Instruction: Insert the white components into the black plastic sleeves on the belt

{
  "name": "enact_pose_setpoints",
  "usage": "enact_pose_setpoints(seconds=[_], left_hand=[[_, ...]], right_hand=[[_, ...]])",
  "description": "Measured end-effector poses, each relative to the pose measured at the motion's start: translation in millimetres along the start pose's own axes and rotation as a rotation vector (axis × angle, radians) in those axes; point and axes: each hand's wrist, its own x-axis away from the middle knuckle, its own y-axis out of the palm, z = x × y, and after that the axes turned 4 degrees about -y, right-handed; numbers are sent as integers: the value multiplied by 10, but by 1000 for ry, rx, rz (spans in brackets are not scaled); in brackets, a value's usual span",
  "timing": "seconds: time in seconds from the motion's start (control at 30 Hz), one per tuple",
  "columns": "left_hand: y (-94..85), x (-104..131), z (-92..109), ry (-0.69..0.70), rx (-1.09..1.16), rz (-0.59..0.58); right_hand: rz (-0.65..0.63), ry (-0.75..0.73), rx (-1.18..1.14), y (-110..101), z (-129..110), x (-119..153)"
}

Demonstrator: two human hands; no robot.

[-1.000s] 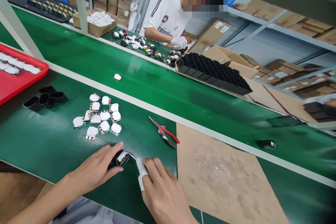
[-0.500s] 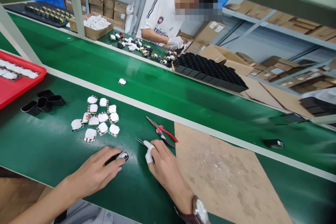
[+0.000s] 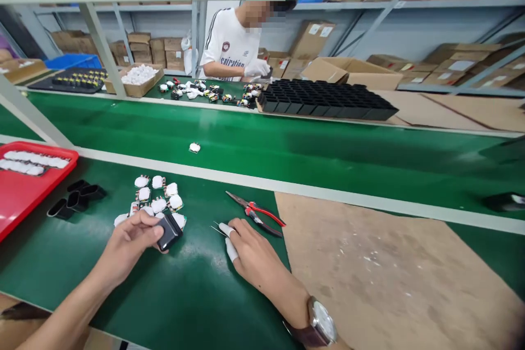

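Note:
My left hand (image 3: pixel 133 238) grips a black plastic case (image 3: pixel 169 233), lifted and tilted, thumb on its glossy face. Behind it lie several small circuit boards topped with white filler (image 3: pixel 158 205), and the hand hides some of them. Tweezers (image 3: pixel 218 229) are pinched in my right hand (image 3: pixel 248 249), tips pointing left, with white covers on the fingertips. That hand rests near the bench surface, just below red-and-black pliers (image 3: pixel 255 212).
Empty black cases (image 3: pixel 76 199) stand beside a red tray (image 3: pixel 45 197) on the left. Cardboard (image 3: pixel 394 268) covers the right side. A single board (image 3: pixel 194 147) lies on the green belt (image 3: pixel 266 145). Across it, a person in white gloves (image 3: pixel 257 68) works behind stacked black cases (image 3: pixel 324 101).
My left hand has raised the black case and turned it so a flat glossy side shows. My right hand has barely moved. The camera view has levelled out.

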Motion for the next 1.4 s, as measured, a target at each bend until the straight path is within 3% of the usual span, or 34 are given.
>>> enact_pose_setpoints(seconds=[0.07,0.17,0.27,0.37,0.47,0.6,0.7,0.8,0.87,0.93,1.0,1.17,1.23,1.3,1.4], left_hand=[[-132,-351,148,123,-209,127],[-307,-1084,310,281,-710,287],[-420,-1797,399,274,-866,338],[-398,-2220,446,308,-975,346],[-186,-2375,462,434,-1061,293],[355,-2507,386,591,-1115,56],[793,-2672,298,615,-1130,-103],[1087,-2774,289,602,-1134,-158],[1170,-2701,327,604,-1130,-175],[1167,-2457,366,617,-1123,-201],[1098,-2039,374,627,-1119,-245],[883,-735,219,558,-1204,-393],[778,-405,160,534,-1223,-418],[556,-232,159,545,-1163,-334],[-66,-124,227,560,-1132,34]], right_hand=[[33,9,26,22,26,25],[103,31,92,21,42,32],[151,56,156,13,44,38],[170,71,186,40,44,53],[177,57,210,81,53,62],[176,87,251,102,100,71],[208,119,254,116,146,86],[243,120,243,149,177,95],[252,118,239,171,183,95],[256,117,237,180,182,94],[278,111,247,174,175,98],[380,3,200,142,142,113],[425,-80,142,150,110,96],[473,-148,95,159,36,73],[477,-161,38,144,-178,62]])
